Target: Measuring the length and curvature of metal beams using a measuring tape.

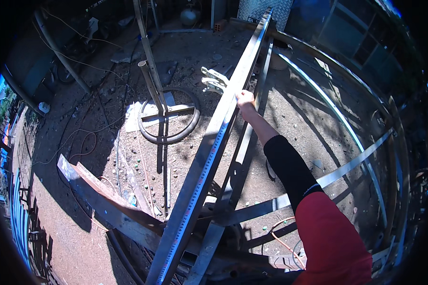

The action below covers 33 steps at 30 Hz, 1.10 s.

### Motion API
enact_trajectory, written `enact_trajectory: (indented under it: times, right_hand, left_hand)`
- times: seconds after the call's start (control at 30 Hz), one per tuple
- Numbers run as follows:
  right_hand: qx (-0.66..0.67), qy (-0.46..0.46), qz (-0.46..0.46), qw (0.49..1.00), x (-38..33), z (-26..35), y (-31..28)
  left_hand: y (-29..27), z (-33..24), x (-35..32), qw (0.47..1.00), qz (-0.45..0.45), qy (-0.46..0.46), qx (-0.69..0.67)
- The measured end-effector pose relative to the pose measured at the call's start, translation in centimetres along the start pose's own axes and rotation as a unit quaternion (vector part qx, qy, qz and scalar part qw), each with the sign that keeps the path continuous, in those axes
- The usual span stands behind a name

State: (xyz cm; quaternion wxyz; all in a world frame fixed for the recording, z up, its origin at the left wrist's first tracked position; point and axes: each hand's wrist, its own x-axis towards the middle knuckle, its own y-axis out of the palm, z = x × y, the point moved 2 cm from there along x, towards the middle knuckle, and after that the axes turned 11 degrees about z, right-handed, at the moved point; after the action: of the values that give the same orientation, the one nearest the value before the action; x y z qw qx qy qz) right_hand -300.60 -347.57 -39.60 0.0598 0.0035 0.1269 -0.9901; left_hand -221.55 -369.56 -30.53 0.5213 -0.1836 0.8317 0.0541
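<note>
A long square metal tube (189, 187) slants from the bottom of the view up to the far right of centre. Along its right side lies the blade of a tape measure (193, 202), white-blue with fine markings, running from the bottom edge up to my right hand. My right hand (245, 101) is closed on the tape at the tube's right edge, fingers bent over it. The tape's case is out of sight. Just left of the hand, a pale metal locking clamp (215, 80) sticks out from beside the tube. My left hand is out of view.
A second metal bar (248, 137) runs beneath the tube, and a flat crossbar (337, 175) reaches right. Left stands a post on a round metal ring base (191, 126). A curved metal beam (111, 209) lies lower left. Thin cables (88, 135) trail over the gravelly ground.
</note>
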Motion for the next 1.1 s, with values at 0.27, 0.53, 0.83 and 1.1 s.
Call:
enact_trajectory:
  times: [0.27,0.53,0.83,1.1]
  right_hand:
    - [0.003,-0.015,0.006,1.000,-0.5,-0.4,-0.5]
    - [-0.034,-0.012,0.011,0.999,0.2,-0.7,-0.4]
    - [0.021,0.003,0.039,0.999,-0.7,0.0,-0.1]
    - [0.024,0.003,0.004,1.000,-0.7,-0.3,-0.5]
  left_hand:
    - [1.1,-1.9,-1.0,0.999,0.004,0.031,0.022]
    - [-0.2,1.0,0.2,1.000,-0.009,0.016,0.011]
    - [-0.4,2.2,0.4,1.000,0.000,0.022,0.004]
    - [0.1,0.6,0.0,1.000,0.003,0.009,0.010]
